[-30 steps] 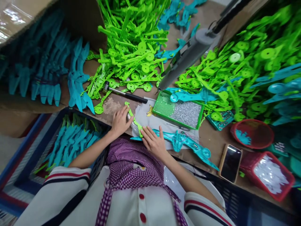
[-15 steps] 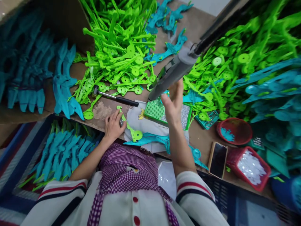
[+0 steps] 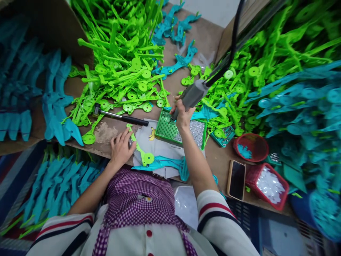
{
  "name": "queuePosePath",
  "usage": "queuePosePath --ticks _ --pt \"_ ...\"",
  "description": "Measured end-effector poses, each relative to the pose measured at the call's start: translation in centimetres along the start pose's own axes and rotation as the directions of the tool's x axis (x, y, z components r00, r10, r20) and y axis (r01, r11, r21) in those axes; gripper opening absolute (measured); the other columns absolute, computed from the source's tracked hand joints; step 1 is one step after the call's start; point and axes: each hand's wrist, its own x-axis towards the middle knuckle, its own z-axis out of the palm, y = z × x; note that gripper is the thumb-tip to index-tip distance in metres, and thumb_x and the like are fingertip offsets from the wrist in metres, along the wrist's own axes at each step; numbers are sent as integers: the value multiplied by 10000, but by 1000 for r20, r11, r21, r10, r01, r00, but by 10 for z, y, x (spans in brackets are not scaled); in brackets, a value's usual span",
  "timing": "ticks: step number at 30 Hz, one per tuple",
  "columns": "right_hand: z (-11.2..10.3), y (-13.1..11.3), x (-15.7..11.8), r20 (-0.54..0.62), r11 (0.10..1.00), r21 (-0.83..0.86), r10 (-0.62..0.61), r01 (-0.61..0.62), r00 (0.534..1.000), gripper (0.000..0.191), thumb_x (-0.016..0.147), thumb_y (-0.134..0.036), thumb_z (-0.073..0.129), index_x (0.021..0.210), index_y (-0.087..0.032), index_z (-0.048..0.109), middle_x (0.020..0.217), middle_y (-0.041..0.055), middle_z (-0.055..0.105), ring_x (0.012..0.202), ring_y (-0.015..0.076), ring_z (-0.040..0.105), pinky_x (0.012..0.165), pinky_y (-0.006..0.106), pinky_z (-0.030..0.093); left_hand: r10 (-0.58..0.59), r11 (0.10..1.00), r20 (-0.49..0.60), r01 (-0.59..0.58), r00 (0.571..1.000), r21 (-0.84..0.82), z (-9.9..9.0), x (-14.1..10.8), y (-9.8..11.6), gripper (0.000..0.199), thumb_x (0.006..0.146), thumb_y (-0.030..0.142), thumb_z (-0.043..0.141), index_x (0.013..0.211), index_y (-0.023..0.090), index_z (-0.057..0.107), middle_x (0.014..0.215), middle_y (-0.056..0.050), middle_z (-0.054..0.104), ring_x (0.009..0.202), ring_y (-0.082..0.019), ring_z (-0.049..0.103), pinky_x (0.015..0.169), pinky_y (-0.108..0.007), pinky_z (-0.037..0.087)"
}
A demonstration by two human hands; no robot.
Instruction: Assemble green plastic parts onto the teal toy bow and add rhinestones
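Near the brown bench's (image 3: pixel 218 158) front edge, the left hand (image 3: pixel 121 146), fingers bent, touches a lime-green, round-ended plastic strip's (image 3: pixel 141 151) left side, grip unclear; the right hand (image 3: pixel 183 115) wraps a grey cylindrical driver (image 3: pixel 194 93). Beyond the back edge, a pale wall (image 3: pixel 207 10).

The person works with one driver (image 3: pixel 191 95). One cloth (image 3: pixel 160 145) carries one green part (image 3: pixel 144 155) and one long blue part (image 3: pixel 163 162). The desk (image 3: pixel 217 158) also has one hammer (image 3: pixel 130 119), one phone (image 3: pixel 236 180), one green tray (image 3: pixel 164 122) and one small teal box (image 3: pixel 223 136). Red containers number two: one bowl (image 3: pixel 258 145) and one bin (image 3: pixel 252 179). There is one blue tub (image 3: pixel 301 209) at the right. Two big green heaps, a left heap (image 3: pixel 128 71) and a right heap (image 3: pixel 262 78), hold too many tangled pieces to count, as does the tray, full of silver bits (image 3: pixel 197 131).
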Motion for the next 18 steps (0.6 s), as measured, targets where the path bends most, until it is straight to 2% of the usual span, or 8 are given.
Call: queuePosePath --ticks 6,13,15,18 --pt "-8 4 0 -98 998 65 12 -6 995 503 710 -722 573 777 -225 607 445 -90 412 377 97 464 436 273 415 -1 1000 -1 1 1000 11 2 -1 0 499 922 397 407 1345 186 565 1484 -103 498 1303 -323 481 1068 -500 316" --pt "-9 8 0 -113 995 97 21 -10 993 523 674 -749 582 757 -233 603 426 -95 421 359 97 461 425 271 408 -5 1000 29 4 1000 14 1 -2 1 522 948 437 358 1373 190 535 1510 -105 464 1347 -306 446 1103 -492 283" --pt "-8 7 0 -128 992 124 20 -4 992 522 660 -748 597 753 -234 600 422 -99 418 349 95 453 410 266 392 11 1000 71 -12 997 21 0 -2 -2 604 927 523 396 1420 183 482 1544 -119 410 1369 -320 420 1121 -507 258" --pt "-8 6 0 -120 989 147 14 4 993 506 667 -731 611 735 -229 597 423 -100 420 344 87 444 406 263 386 69 997 181 -75 981 30 -6 -2 -8 894 790 696 542 1490 165 376 1588 -155 313 1395 -365 375 1149 -544 204"
